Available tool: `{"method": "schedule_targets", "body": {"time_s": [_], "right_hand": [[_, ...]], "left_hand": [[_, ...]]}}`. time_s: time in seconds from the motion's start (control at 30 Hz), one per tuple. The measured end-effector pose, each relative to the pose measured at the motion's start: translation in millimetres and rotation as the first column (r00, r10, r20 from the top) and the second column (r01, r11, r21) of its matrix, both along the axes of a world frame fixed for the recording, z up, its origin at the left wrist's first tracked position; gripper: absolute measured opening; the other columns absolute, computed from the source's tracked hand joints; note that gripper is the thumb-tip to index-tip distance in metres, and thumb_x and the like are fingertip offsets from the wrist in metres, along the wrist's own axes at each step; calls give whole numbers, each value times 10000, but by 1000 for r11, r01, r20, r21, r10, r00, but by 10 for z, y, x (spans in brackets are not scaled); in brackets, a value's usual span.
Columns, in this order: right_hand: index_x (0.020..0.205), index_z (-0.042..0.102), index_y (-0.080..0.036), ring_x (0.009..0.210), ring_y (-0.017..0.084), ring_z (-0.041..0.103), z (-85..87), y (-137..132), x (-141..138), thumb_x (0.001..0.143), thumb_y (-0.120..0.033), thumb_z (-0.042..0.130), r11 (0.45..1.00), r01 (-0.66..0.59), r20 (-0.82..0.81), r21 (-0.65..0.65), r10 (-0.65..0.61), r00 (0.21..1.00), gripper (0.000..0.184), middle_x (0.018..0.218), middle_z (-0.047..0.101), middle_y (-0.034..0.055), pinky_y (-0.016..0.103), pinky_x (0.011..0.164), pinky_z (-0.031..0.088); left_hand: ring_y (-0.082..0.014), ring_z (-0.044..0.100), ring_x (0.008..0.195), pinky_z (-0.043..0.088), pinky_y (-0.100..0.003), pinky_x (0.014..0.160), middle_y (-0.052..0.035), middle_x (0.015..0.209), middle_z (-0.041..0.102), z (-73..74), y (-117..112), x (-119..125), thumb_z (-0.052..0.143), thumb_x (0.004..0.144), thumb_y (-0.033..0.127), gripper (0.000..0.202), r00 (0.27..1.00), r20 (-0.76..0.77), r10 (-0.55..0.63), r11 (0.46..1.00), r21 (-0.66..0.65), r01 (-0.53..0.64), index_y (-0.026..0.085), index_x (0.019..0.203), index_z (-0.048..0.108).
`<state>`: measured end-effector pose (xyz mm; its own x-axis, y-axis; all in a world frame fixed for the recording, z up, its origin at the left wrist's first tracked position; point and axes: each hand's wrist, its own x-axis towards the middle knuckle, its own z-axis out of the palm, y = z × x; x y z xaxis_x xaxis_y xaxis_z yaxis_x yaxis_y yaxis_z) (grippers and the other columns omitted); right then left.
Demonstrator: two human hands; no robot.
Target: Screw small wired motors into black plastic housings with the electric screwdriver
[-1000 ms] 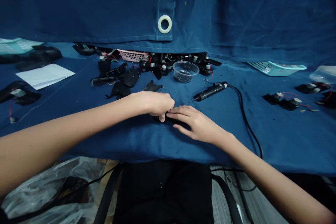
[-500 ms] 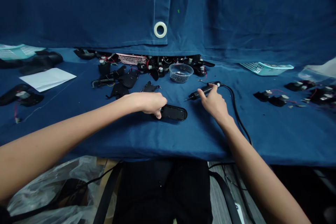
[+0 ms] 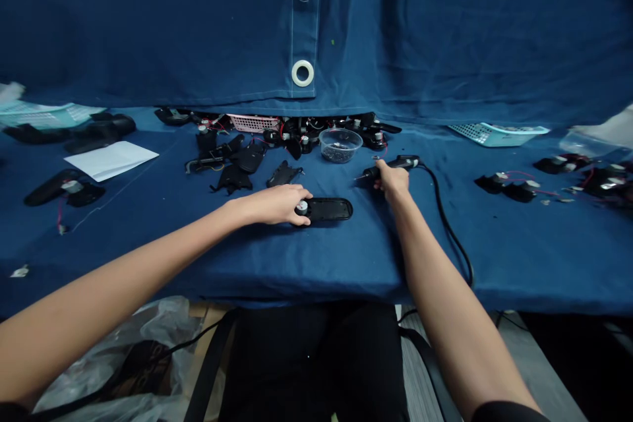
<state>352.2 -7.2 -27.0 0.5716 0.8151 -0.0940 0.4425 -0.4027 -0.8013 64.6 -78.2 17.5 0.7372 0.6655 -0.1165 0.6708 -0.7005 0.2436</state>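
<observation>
Left hand (image 3: pixel 271 205) touches a black casing (image 3: pixel 330 209); right hand (image 3: pixel 393 180) grips an electric screwdriver (image 3: pixel 404 161).

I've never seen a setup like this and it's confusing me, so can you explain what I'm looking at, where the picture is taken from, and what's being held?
There is no machine here: a person is working by hand, and one camera worn on their head looks forward and down, so you see what they see. Their left hand rests on a black oblong plastic housing, with the fingertips at a small silver-topped round part. Their right hand holds a corded electric screwdriver. On the blue cloth lie a clear tub of small screws and many black parts with red wires.
</observation>
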Motion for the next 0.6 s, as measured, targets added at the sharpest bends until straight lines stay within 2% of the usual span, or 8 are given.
{"method": "schedule_targets", "body": {"time_s": [0.07,0.13,0.23,0.3,0.37,0.43,0.53,0.6], "right_hand": [[919,551,-142,468,137,536,6,-18,16,865,-476,436,995,19,-172,101,-1,985,357,562,503,-13,258,472,471],[787,495,-187,404,92,446,28,-21,16,854,-467,421,984,40,-321,174,18,947,297,547,445,-42,217,400,402],[726,429,-212,370,63,361,76,-13,-22,841,-476,408,965,65,-475,254,66,877,288,538,410,-61,183,352,327],[707,412,-217,363,58,347,99,-13,-68,830,-483,416,956,75,-537,285,94,838,294,526,406,-64,171,336,299],[687,401,-219,352,59,343,105,-19,-120,810,-476,458,948,101,-606,301,108,788,291,501,402,-67,165,321,280],[668,400,-219,338,62,340,99,-27,-163,784,-459,517,941,149,-686,303,107,720,292,473,401,-70,166,307,269],[633,408,-216,318,67,332,87,-34,-194,765,-438,560,934,191,-733,303,100,673,300,433,383,-73,175,291,254],[622,412,-216,312,69,332,86,-34,-194,761,-424,572,928,204,-742,311,103,663,297,422,375,-75,180,288,251]], "left_hand": [[-240,561,1096,411,-283,888,-115,1225,581,4,1,-31,560,825,567,647,998,53,23,1000,-9,-22,145,1312,502],[-230,560,1095,412,-286,896,-107,1210,593,64,111,-21,546,834,583,616,990,141,32,999,5,-34,151,1272,531],[-165,600,948,428,-255,838,-85,1067,652,220,514,120,515,898,439,383,944,329,21,994,97,-56,127,1100,606],[-152,603,876,427,-256,794,-78,981,669,311,891,309,506,902,337,272,932,361,-5,980,187,-67,119,1002,635],[-165,605,864,423,-267,781,-82,950,680,353,1278,559,542,861,267,213,953,303,-4,966,246,-74,114,958,653],[-177,608,915,419,-272,797,-81,1002,680,344,1622,838,529,851,219,216,979,206,0,961,270,-57,129,997,661],[-186,617,948,428,-258,813,-75,1059,680,268,2021,1226,601,787,185,311,1000,26,-6,984,179,2,149,1090,663],[-216,621,965,439,-267,826,-81,1086,680,199,2220,1419,708,679,194,467,998,-55,-17,993,112,23,155,1141,657]]}}
